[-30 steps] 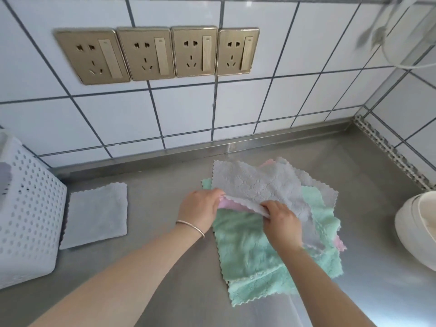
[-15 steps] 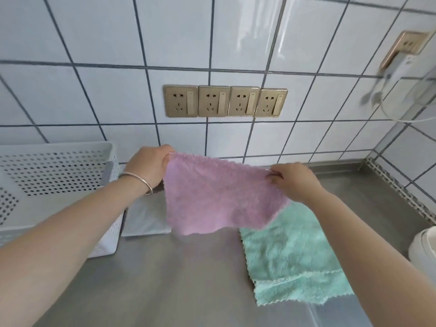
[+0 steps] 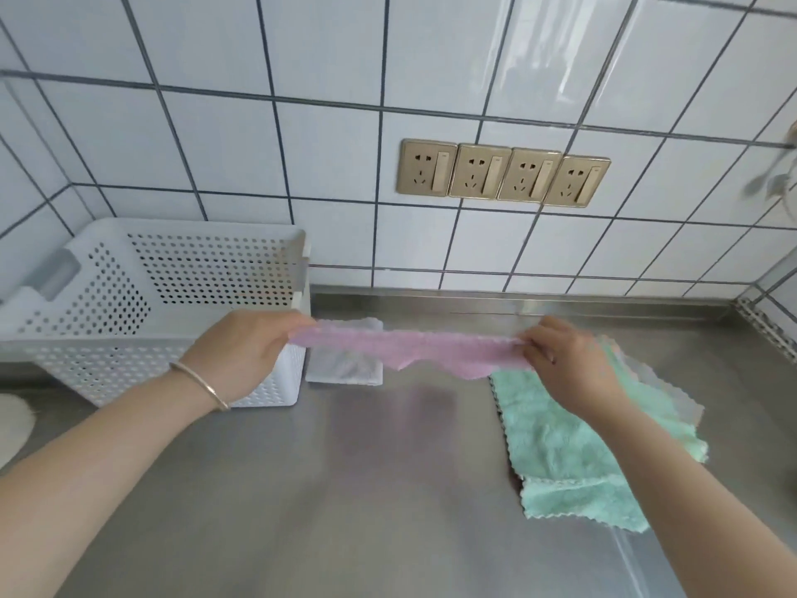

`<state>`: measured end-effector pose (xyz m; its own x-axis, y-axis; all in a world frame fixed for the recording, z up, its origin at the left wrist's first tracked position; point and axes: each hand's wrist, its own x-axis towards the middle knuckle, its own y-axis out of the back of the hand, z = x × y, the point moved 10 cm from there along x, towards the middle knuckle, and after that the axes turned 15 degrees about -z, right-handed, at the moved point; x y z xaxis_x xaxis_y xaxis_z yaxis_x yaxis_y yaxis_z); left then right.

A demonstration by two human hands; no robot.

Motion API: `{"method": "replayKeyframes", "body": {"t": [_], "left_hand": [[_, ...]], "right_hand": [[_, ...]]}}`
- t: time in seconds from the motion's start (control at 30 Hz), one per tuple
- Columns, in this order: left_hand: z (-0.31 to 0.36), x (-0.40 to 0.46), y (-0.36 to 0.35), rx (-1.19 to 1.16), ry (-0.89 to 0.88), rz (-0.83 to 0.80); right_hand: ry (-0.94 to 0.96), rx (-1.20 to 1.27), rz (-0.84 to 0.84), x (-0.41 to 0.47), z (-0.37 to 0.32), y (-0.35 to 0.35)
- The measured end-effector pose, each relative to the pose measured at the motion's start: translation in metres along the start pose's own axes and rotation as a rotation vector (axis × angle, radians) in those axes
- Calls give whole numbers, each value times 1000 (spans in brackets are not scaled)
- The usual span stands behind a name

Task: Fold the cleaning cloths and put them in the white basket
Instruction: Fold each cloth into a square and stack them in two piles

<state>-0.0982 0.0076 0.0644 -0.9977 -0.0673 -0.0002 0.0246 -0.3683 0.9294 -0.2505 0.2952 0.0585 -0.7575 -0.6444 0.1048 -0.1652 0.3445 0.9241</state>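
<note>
Both forearms were bare, with no sleeves in view. The left wrist carried a thin, plain metal bangle [image 3: 202, 384], silver-toned, sitting just behind the left hand [image 3: 246, 347]. The right hand [image 3: 569, 360], beyond the bangle, wore nothing visible.

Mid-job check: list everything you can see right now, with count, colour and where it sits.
pink cloth: 1, pink, held stretched in the air above the counter
green cloths: at least 2, mint green, piled on the counter at right
pale cloths: count unclear, whitish, edges peeking from under the pile
grey cloth: 1, light grey, flat beside the basket
white basket: 1, white, perforated, left on the counter
counter: 1, steel
sockets: 4, gold, on the tiled wall
bracelet: 1, silver, left wrist
left hand: grips the pink cloth's left end
right hand: pinches its right end
</note>
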Motion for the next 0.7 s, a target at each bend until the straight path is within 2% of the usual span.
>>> {"method": "replayKeyframes", "body": {"t": [0.07,0.13,0.23,0.33,0.53,0.6,0.7], "left_hand": [[-9,-19,-31,-50,-29,-80],[-22,-34,-75,-63,12,-235],[-45,-58,-146,-43,120,-510],[-49,-82,-190,-29,207,-725],[-40,-126,-241,-80,202,-999],[-39,-142,-254,-181,200,-1103],[-48,-153,-262,-405,299,-1143]], "right_hand": [[39,11,-107,-17,2,-37],[31,90,-247,-33,7,-78],[-92,255,-518,-62,18,-145],[-220,241,-727,-88,24,-190],[-295,129,-1048,-128,21,-227],[-315,114,-1188,-147,21,-238],[-372,161,-1328,-167,25,-245]]}}
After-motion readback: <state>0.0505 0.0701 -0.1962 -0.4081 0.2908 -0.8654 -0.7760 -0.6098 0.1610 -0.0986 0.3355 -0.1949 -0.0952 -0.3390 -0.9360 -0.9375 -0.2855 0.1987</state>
